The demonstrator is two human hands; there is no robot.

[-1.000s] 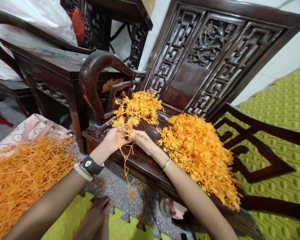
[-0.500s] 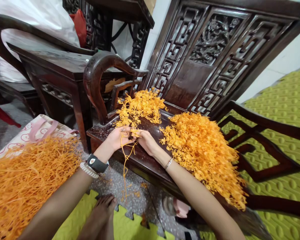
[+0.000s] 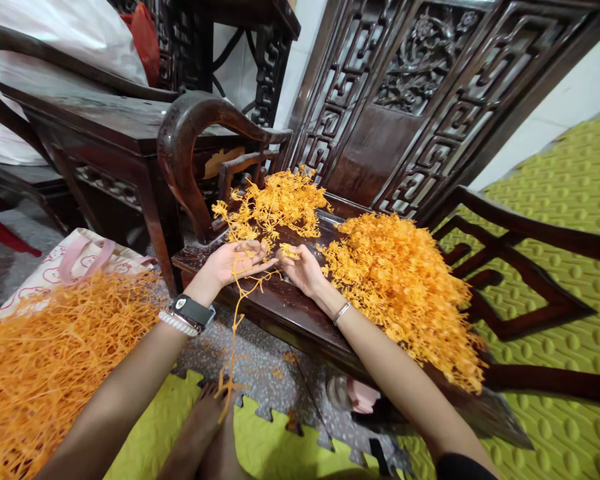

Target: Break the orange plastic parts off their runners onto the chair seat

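Note:
Palm up over the front of the carved wooden seat, my left hand [image 3: 237, 262] has a thin branching orange plastic stem [image 3: 236, 320] hanging from it down towards the floor. Its fingers are partly stretched, and the grip on the stem is partly hidden. Just right of it, my right hand [image 3: 303, 270] pinches small orange plastic flower pieces [image 3: 290, 251] between thumb and fingers. Behind the hands lies a loose heap of orange flowers [image 3: 283, 203]. A larger pile of orange flowers [image 3: 400, 287] covers the seat to the right.
A big mass of orange stems [image 3: 70, 347] fills the lower left, beside a white and pink bag [image 3: 55, 270]. The dark wooden chair's armrest [image 3: 190, 127] rises behind my left hand. Yellow-green foam mats [image 3: 275, 440] and a speckled floor are below.
My hands have moved slightly apart. The left hand has opened out palm up, with the stem hanging lower from it; the right now pinches flower pieces away from the stem.

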